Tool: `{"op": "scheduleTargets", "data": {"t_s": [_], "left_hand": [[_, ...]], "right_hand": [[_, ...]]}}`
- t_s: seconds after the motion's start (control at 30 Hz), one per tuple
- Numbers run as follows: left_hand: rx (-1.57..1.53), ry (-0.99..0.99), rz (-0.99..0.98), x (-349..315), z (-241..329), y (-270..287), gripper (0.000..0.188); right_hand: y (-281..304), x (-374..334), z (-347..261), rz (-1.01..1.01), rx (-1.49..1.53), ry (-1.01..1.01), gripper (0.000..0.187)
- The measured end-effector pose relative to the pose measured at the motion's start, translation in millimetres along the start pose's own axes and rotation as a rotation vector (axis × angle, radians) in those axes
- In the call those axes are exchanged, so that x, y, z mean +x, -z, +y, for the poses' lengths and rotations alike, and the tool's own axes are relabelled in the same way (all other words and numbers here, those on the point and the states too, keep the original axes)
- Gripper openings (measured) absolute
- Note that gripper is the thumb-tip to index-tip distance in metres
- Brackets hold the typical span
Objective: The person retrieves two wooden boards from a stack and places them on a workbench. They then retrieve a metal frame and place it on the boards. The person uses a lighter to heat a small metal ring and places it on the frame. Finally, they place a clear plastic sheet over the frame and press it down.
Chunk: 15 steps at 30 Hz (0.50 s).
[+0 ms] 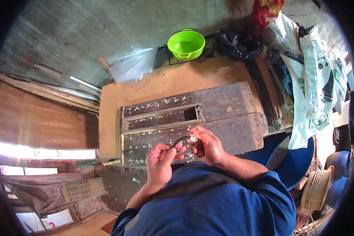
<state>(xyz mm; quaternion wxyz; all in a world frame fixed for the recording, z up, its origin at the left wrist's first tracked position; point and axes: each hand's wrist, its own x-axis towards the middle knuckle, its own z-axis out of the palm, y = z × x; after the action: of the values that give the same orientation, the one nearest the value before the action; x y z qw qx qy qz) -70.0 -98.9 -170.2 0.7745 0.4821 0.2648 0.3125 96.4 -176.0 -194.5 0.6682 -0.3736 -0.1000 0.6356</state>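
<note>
My left hand is closed in a pinch on one end of a short, curved black cord, which could also be a thin tube. The cord arches over to my right hand, whose fingers are closed around a small shiny piece at its other end. A bright glare on that piece hides its exact kind. Both hands are just above the near part of a dark wooden board. Many whitish spots dot the board, and a raised wooden frame surrounds a long recess with a dark hole at its right end.
A tan panel lies under the board. Beyond it are a green basin, clear plastic sheeting and a black bag. White sacks hang at right, above a blue tub and a pale spool-shaped rim.
</note>
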Motion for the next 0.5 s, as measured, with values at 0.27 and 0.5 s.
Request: {"op": "scheduleTargets", "data": {"t_s": [0.27, 0.5], "left_hand": [[-0.017, 0.007, 0.002, -1.7, 1.3, 0.5, 0.000], [-0.031, 0.003, -0.002, -3.1, 1.7, 0.7, 0.002]], "right_hand": [[-1.9, -0.5, 0.5, 0.015, -0.049, -0.006, 0.020], [-4.6, -2.3, 0.3, 0.025, -0.016, -0.003, 0.021]]}}
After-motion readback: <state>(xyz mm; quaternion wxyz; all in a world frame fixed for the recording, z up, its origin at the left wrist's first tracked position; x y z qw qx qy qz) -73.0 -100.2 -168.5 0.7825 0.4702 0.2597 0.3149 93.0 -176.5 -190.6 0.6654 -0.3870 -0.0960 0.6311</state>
